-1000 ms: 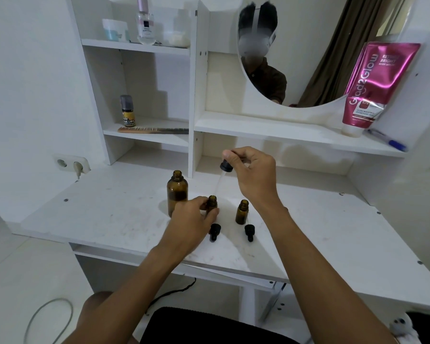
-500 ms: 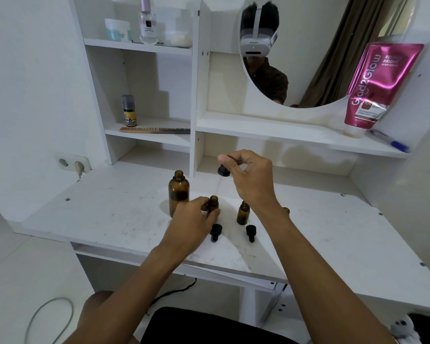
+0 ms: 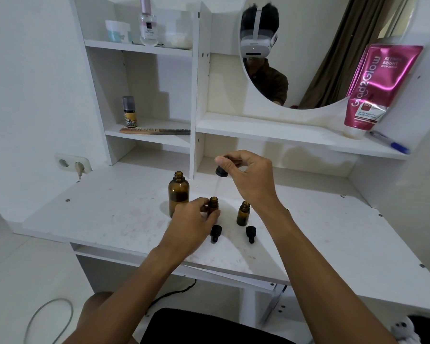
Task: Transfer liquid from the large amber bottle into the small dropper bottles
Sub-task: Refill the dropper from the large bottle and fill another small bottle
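We were partway through the transfer, by our reckoning. The large amber bottle [image 3: 178,194] stood uncapped toward the back of the surface [image 3: 104,214]. Our left hand [image 3: 193,223] gripped 1 small dropper bottle [image 3: 213,206] round its body, holding it upright just to the right of the large one. Our right hand [image 3: 250,178] pinched the black collar of a dropper [image 3: 221,171] between thumb and fingertips, raised above that bottle's open mouth (its glass tube was too faint for us to say whether it carried liquid). A 2nd small dropper bottle [image 3: 243,214] stood open and untouched further right. 1 dropper cap [image 3: 215,233] lay on the surface in front of the held bottle and another cap [image 3: 250,234] in front of the 2nd. The dark glass hid every fill level, so we could not tell how much had gone across. What remained, as we judged it: finish dosing both small bottles, then close all 3.
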